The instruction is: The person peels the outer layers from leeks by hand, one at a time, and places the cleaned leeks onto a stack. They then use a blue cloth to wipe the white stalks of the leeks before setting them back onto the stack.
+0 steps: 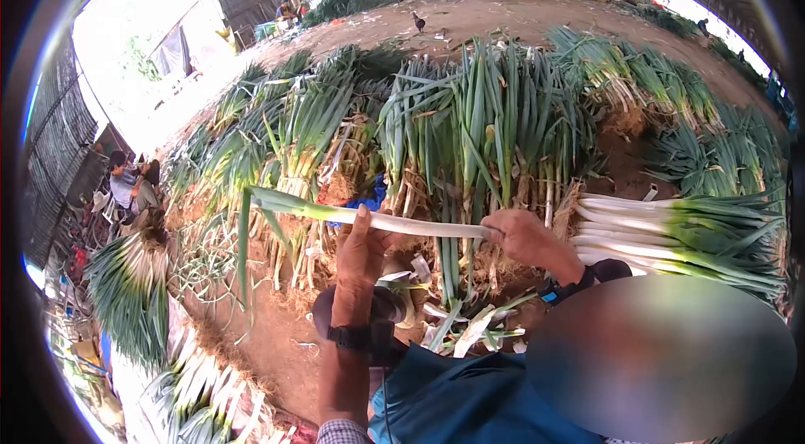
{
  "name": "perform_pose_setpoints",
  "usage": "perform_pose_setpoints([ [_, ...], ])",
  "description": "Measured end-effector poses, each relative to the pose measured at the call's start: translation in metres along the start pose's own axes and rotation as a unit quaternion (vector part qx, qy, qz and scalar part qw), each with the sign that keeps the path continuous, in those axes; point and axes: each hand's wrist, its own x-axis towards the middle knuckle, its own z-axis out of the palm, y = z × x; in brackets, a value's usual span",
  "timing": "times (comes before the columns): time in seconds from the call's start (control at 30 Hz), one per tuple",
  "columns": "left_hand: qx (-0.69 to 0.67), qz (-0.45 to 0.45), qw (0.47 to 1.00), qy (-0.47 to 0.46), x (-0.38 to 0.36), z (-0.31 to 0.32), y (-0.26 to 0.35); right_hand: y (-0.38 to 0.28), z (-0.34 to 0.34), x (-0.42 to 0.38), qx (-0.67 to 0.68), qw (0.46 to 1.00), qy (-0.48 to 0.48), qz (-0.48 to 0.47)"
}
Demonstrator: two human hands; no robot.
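A long leek [419, 228], or large green onion, lies nearly level across the middle of the view, its white stem to the right and its green leaves bent down at the left. My left hand [360, 247] is closed around the stem, with the thumb up along it. At the white end, my right hand [528, 238] is closed with curled fingers against the tip. Whether it also holds something small is hidden. Beside my right hand, a stack of cleaned leeks [629, 226] lies with white stems toward me. Loose peeled leaves [474, 331] lie on the ground below the hands.
Upright bundles of untrimmed leeks [495, 125] stand in front, with more bundles [306, 125] to the left. A tied bunch [134, 293] and a row of leeks [210, 394] lie at lower left. Other people [134, 184] sit at left and far back. A bird [418, 21] stands on the dirt floor.
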Motion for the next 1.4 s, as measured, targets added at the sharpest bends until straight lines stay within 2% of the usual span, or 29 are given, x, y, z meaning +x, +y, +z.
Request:
perform_pose_setpoints([
  [0.03, 0.008, 0.003, 1.000, 0.004, 0.000, 0.000, 0.000, -0.002, 0.001, 0.004, -0.045, 0.998, 0.018, -0.036],
  [0.13, 0.048, 0.016, 0.998, 0.034, -0.001, 0.003, -0.005, -0.028, 0.009, 0.031, -0.046, 0.983, 0.138, -0.110],
  [0.2, 0.083, 0.029, 0.994, 0.061, 0.006, -0.013, -0.018, -0.028, 0.037, 0.048, 0.016, 0.989, 0.108, -0.101],
  [0.27, 0.025, -0.031, 0.999, -0.019, 0.008, -0.008, -0.022, -0.005, 0.076, 0.051, -0.023, 0.989, 0.103, -0.108],
  [0.3, 0.050, -0.012, 0.998, -0.021, 0.007, 0.020, -0.028, 0.008, 0.046, 0.035, -0.036, 0.990, 0.112, -0.082],
  [0.33, 0.097, 0.024, 0.995, 0.010, -0.006, 0.020, -0.013, -0.012, 0.036, 0.035, -0.011, 0.990, 0.119, -0.077],
  [0.37, 0.103, 0.010, 0.995, -0.012, -0.001, 0.008, -0.016, -0.034, 0.043, 0.043, 0.031, 0.989, 0.123, -0.081],
  [0.4, 0.101, 0.043, 0.994, -0.004, -0.005, 0.019, -0.018, -0.040, 0.048, 0.047, 0.029, 0.992, 0.106, -0.069],
  [0.47, 0.093, 0.024, 0.995, -0.002, -0.006, 0.036, -0.016, -0.033, 0.039, 0.036, 0.000, 0.997, 0.066, -0.039],
  [0.57, 0.122, 0.021, 0.992, 0.030, 0.001, 0.045, -0.021, -0.026, 0.037, 0.027, -0.020, 0.985, 0.130, -0.111],
  [0.67, 0.098, -0.008, 0.994, 0.049, 0.018, 0.023, -0.022, -0.015, 0.033, 0.010, 0.180, 0.977, 0.112, 0.012],
  [0.7, 0.089, -0.027, 0.994, 0.056, 0.023, 0.014, -0.020, -0.008, 0.025, 0.005, 0.294, 0.946, 0.115, 0.075],
  [0.77, 0.058, -0.054, 0.995, 0.058, 0.035, -0.018, -0.020, 0.001, -0.003, 0.001, 0.499, 0.833, 0.122, 0.205],
  [0.87, -0.028, -0.059, 0.997, 0.042, 0.043, -0.036, -0.021, 0.027, -0.003, -0.007, 0.705, 0.645, 0.256, 0.146],
  [0.93, -0.031, -0.042, 0.998, 0.046, 0.043, -0.044, -0.016, 0.023, -0.023, -0.007, 0.707, 0.593, 0.350, 0.164],
  [1.07, -0.067, -0.020, 0.997, 0.028, 0.040, -0.051, -0.009, 0.046, -0.035, -0.010, 0.751, 0.501, 0.426, 0.062],
  [1.13, -0.066, -0.004, 0.998, 0.020, 0.040, -0.054, -0.003, 0.062, -0.040, -0.016, 0.762, 0.425, 0.484, 0.065],
  [1.2, -0.025, 0.020, 0.999, 0.023, 0.034, -0.058, 0.012, 0.091, -0.055, -0.036, 0.819, 0.344, 0.458, -0.037],
  [1.27, -0.003, 0.041, 0.999, 0.036, 0.030, -0.084, 0.026, 0.104, -0.073, -0.056, 0.747, 0.421, 0.515, 0.006],
  [1.3, 0.005, 0.047, 0.998, 0.036, 0.026, -0.082, 0.033, 0.086, -0.081, -0.052, 0.660, 0.512, 0.549, 0.036],
  [1.37, 0.036, 0.047, 0.997, 0.055, 0.026, -0.100, 0.037, 0.076, -0.070, -0.054, 0.508, 0.745, 0.385, 0.197],
  [1.4, 0.048, 0.039, 0.996, 0.063, 0.020, -0.086, 0.041, 0.074, -0.065, -0.057, 0.405, 0.829, 0.282, 0.262],
])
